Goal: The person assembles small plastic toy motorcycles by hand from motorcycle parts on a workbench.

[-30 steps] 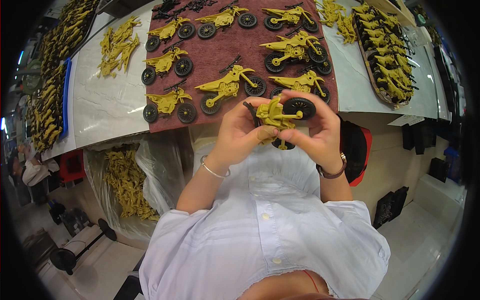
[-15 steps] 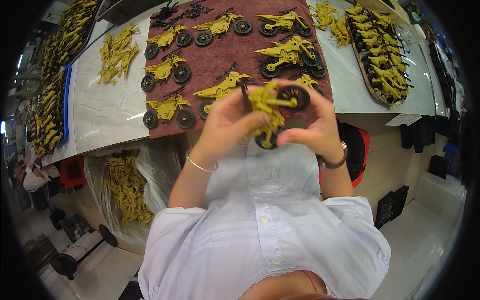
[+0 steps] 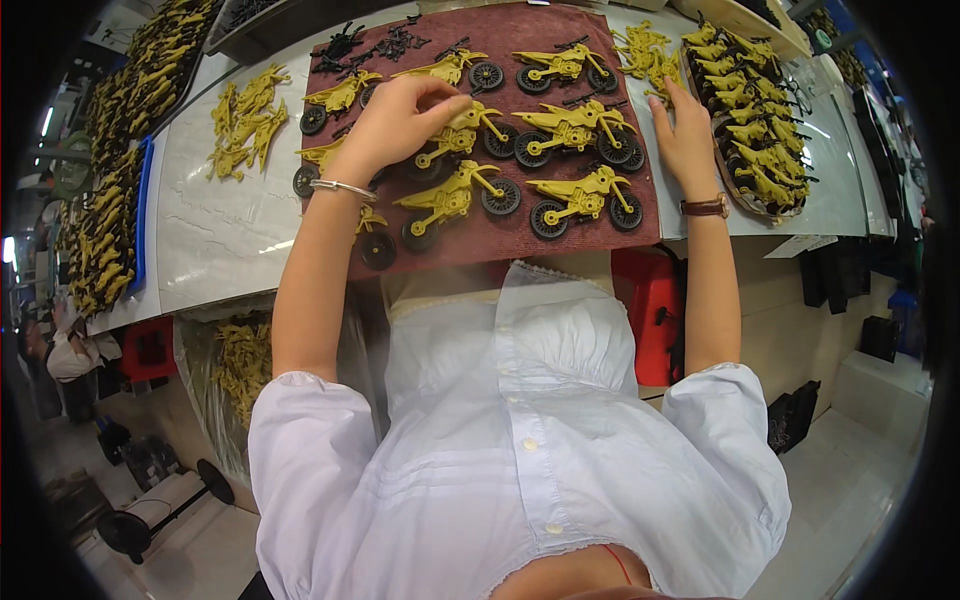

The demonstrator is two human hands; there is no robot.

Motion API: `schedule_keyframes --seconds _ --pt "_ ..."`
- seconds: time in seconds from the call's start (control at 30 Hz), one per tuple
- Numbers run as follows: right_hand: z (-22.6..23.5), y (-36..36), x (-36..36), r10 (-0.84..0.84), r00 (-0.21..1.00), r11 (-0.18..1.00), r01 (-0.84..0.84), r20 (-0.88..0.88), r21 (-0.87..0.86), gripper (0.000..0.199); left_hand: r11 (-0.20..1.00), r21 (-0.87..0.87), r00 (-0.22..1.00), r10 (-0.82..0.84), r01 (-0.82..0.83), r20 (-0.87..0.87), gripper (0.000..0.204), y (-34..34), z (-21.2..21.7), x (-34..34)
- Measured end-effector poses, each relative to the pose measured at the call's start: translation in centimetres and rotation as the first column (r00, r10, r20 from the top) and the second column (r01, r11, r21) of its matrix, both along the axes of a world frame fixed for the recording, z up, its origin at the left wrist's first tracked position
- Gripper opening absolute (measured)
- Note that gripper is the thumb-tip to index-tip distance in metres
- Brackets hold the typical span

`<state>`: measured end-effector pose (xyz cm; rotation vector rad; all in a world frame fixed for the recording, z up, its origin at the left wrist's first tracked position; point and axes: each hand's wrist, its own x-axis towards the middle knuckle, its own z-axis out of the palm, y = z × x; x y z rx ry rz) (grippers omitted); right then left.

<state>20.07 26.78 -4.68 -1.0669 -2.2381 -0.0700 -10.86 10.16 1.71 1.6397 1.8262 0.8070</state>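
Observation:
Over the left middle of the red mat (image 3: 375,262), my left hand (image 3: 400,122) is closed, its thumb and fingertips brought together beside a yellow toy motorcycle (image 3: 462,125). Whatever those fingers might pinch is hidden. My right hand (image 3: 688,140) is open at the mat's right edge, fingers stretched toward a small heap of yellow plastic parts (image 3: 648,55). Rows of yellow toy motorcycles with black wheels lie on the mat, one (image 3: 585,200) at its near right and another (image 3: 445,200) left of it. My left forearm covers some of the left column.
Small black parts (image 3: 400,43) lie at the mat's far left. Right of it stands a tray (image 3: 755,140) packed with yellow-and-black pieces. More yellow parts (image 3: 245,120) rest on the white table (image 3: 215,230). A plastic-lined container of yellow parts (image 3: 243,365) sits below, near a red stool (image 3: 645,310).
Both hands have let go of the toy motorcycle they held over the near edge. The left hand moved up and left over the mat; the right moved up and right toward the yellow heap.

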Motion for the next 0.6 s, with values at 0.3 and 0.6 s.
schedule_keyframes --seconds 0.3,0.6 --pt "1.3 -3.0 1.2 -0.193 0.979 0.979 0.188 -0.061 -0.081 0.025 0.941 0.327 0.531 0.319 -0.083 -0.785 0.035 1.8 -2.7 -3.1" --pt "1.1 -4.7 1.9 -0.345 0.936 0.936 0.349 0.073 -0.047 0.029 0.980 0.125 0.956 0.183 -0.158 -0.230 0.031 2.3 -1.2 -4.0"
